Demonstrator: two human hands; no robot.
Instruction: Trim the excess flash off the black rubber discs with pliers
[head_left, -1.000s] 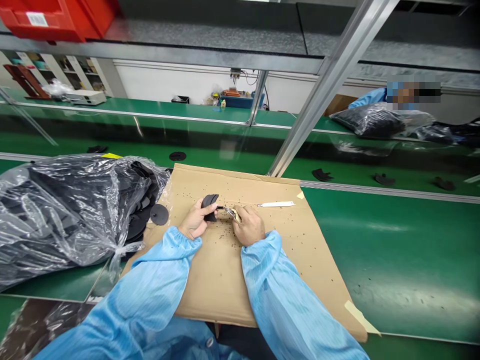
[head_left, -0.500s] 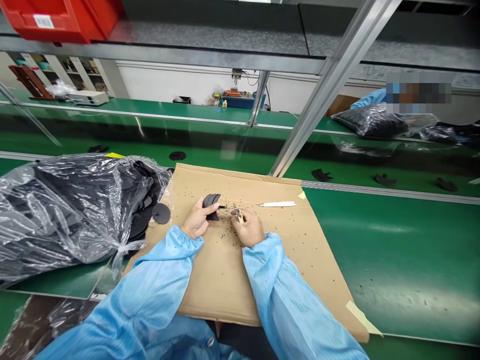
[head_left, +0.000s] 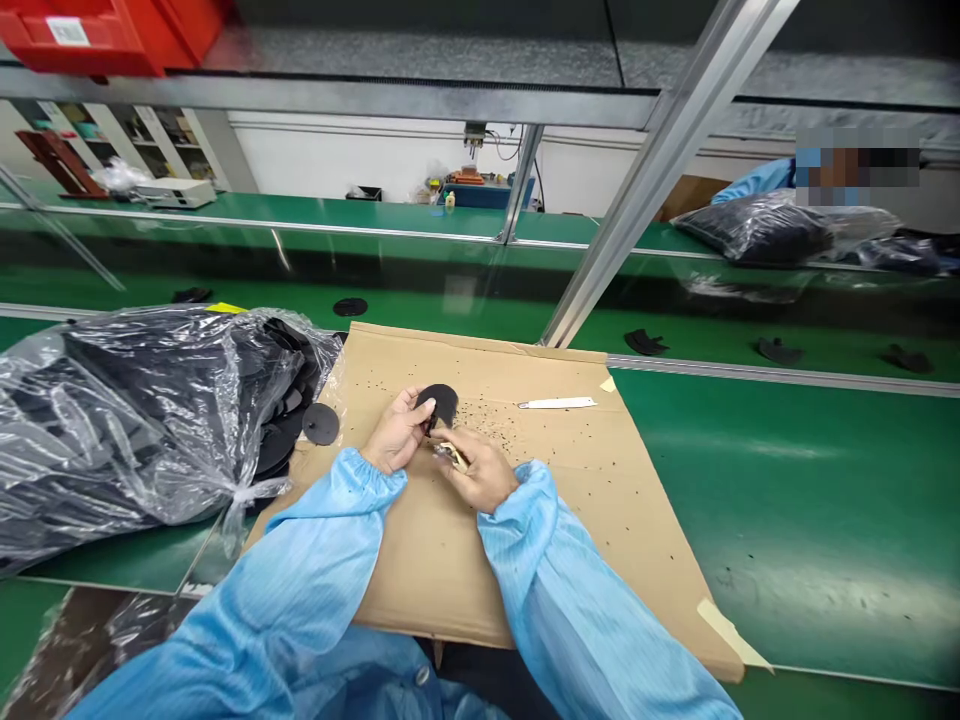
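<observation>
My left hand (head_left: pixel 397 432) grips a rounded black rubber piece (head_left: pixel 442 404) by its lower edge, above a cardboard sheet (head_left: pixel 420 570). My right hand (head_left: pixel 481 470) is shut around small yellow-handled cutters (head_left: pixel 452 456), whose tip sits right below the black piece. The fingers hide most of the cutters. Black crumbs lie scattered over the cardboard around both hands. A white strip (head_left: pixel 556 403) lies to the far right of my hands, out of reach of my fingers, and a flat black disc (head_left: pixel 321 424) lies to the left of my left hand.
A knotted clear plastic bag (head_left: pixel 142 420) full of black pieces sits left of the cardboard on the green bench (head_left: pixel 795 500). Aluminium frame bars (head_left: pixel 637 210) rise beyond the sheet. Further black pieces (head_left: pixel 778 351) lie on the far bench, and a co-worker's blue sleeve (head_left: pixel 757 180) shows far right.
My right hand has moved left and closer to my left hand, bringing the cutters up to the black piece. The piece has turned, and its rounded edge now points up and right.
</observation>
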